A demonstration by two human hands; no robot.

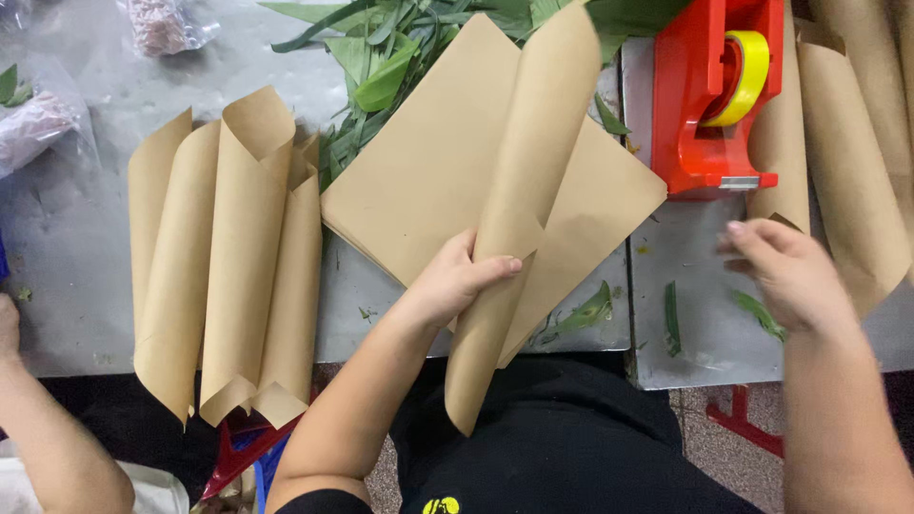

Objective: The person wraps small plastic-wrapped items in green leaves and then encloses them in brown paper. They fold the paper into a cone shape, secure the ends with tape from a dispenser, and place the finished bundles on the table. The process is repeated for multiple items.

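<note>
Under the left hand (455, 281), a rolled paper cone (519, 219) is pinched at its seam so it stays curled, lying over flat sheets (419, 181). Right hand (785, 271), empty, fingers loosely spread, hovers below the tape dispenser (714, 95). Finished cones (228, 257) lie left of the left hand.

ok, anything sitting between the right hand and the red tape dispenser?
Nothing visible. The right hand hovers open over bare table just below the tape dispenser; only leaf scraps lie flat nearby. The left hand holds the rolled paper cone off to the side.
</note>
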